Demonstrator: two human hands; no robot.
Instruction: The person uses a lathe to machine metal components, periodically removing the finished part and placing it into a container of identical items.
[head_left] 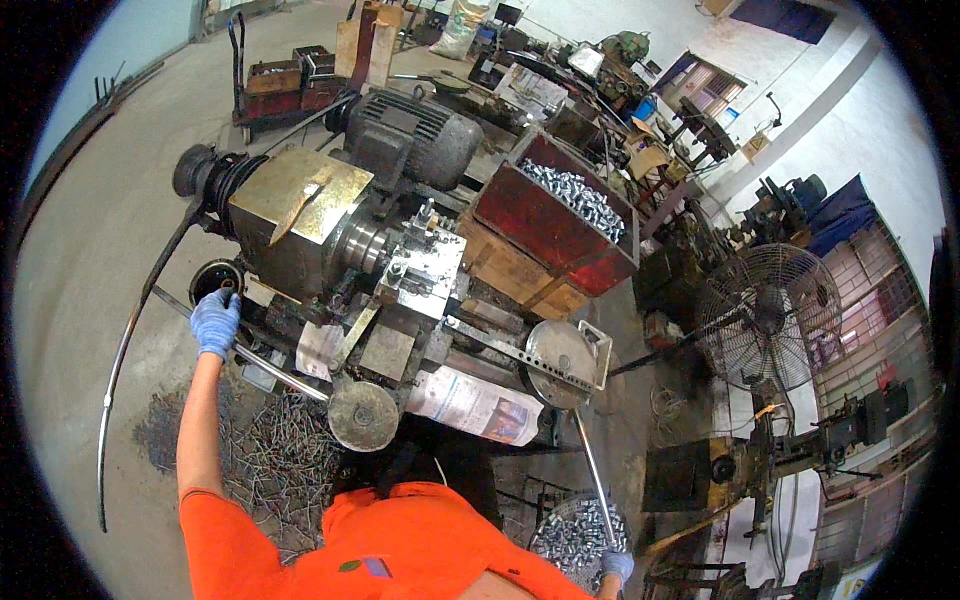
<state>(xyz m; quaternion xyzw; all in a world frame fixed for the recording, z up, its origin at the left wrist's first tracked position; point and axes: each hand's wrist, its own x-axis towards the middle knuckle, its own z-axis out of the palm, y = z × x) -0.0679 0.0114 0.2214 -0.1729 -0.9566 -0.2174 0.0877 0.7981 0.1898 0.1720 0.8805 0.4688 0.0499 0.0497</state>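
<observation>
My left hand (215, 322), in a blue glove, is at a round dark pot (217, 272) on the left side of the lathe-like machine (300, 225). Its fingers are drawn together at the pot's near rim; what they hold is too small to make out. My right hand (617, 567), gloved too, is low on the right, closed round the lower end of a long shiny metal lever (594, 465). That lever slopes up to the machine's right end. Beside the right hand sits a round basket (537, 545) of short silvery metal parts (578, 535).
Behind the machine a red bin (545, 215) of similar metal parts rests on a wooden crate (520, 270). Metal shavings (285, 450) cover the floor left of me. A large fan (768, 308) stands right; a loaded trolley (272, 95) stands far left.
</observation>
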